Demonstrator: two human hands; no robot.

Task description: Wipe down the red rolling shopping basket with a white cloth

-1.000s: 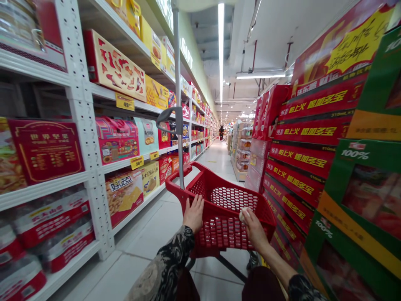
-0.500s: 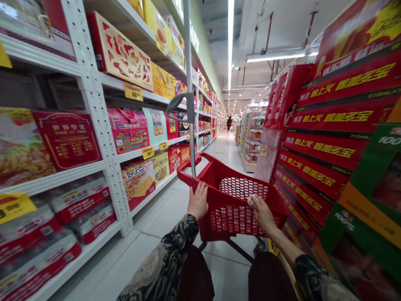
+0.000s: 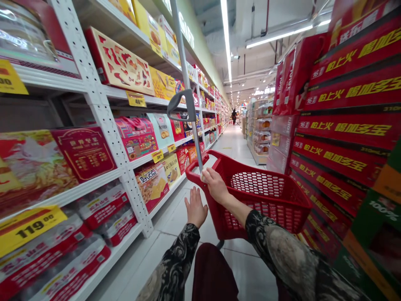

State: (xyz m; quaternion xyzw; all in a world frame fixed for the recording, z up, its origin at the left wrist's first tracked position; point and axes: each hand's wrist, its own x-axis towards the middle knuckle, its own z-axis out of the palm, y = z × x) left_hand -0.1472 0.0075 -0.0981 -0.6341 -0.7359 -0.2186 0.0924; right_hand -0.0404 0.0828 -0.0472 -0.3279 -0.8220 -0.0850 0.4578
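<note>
A red plastic shopping basket cart [image 3: 263, 209] with mesh sides stands in front of me on dark legs. From its left end rises a grey metal pole [image 3: 184, 54] with a grey loop handle [image 3: 184, 106]. My right hand [image 3: 216, 184] is closed at the rim by the pole's foot, fingers pinching a small white wad [image 3: 204, 176], mostly covered; cloth or tissue, I cannot tell which. My left hand [image 3: 196, 209] is just left of the basket, fingers spread, apart from the rim and holding nothing.
White shelving [image 3: 103, 125] with boxed snacks and bottle packs lines the left. Stacked red drink cartons [image 3: 347, 129] rise close on the right. Ahead, the tiled aisle [image 3: 233, 146] runs past a display of packaged goods [image 3: 258, 129] toward a distant person [image 3: 234, 117].
My right hand has moved from the basket's near right rim to the left end by the pole, carrying the white wad. My left hand has let go of the rim.
</note>
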